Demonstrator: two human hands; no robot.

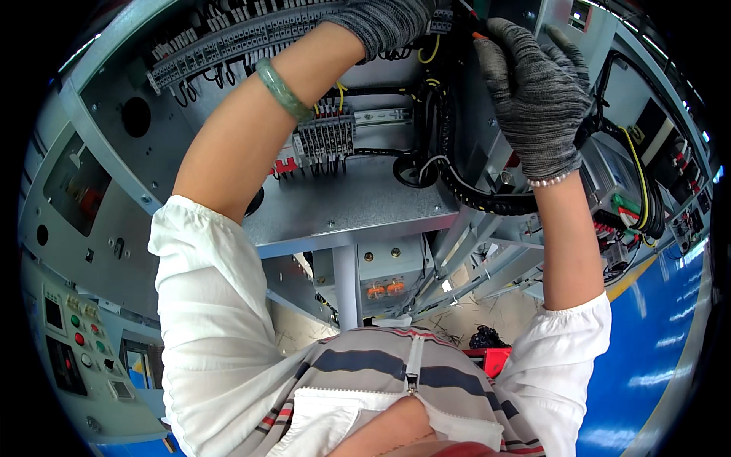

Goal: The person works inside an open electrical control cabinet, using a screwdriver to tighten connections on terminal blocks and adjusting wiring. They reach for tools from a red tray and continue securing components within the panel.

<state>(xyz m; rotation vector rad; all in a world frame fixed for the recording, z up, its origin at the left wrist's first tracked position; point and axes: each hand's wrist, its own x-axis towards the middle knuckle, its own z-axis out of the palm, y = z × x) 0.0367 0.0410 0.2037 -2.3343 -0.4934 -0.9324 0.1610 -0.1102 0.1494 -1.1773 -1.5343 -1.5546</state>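
Note:
Both my hands wear grey knitted gloves and reach up into an open metal cabinet. My left hand (390,27) is at the top edge, beside the right end of a long terminal strip (244,42). Its fingertips are cut off or hidden, so what they touch does not show. My right hand (539,95) is raised to the right of it, thumb and forefinger closed on a slim screwdriver (479,35). Only an orange part and a thin shaft pointing up and left are visible. Below the hands sits a smaller terminal block (326,139) with wires.
A thick black cable bundle (487,201) curves along the cabinet's right side. The metal shelf edge (358,228) crosses below the hands. A panel with buttons (80,339) stands at lower left. More wired components (620,206) hang at right, above a blue floor (659,343).

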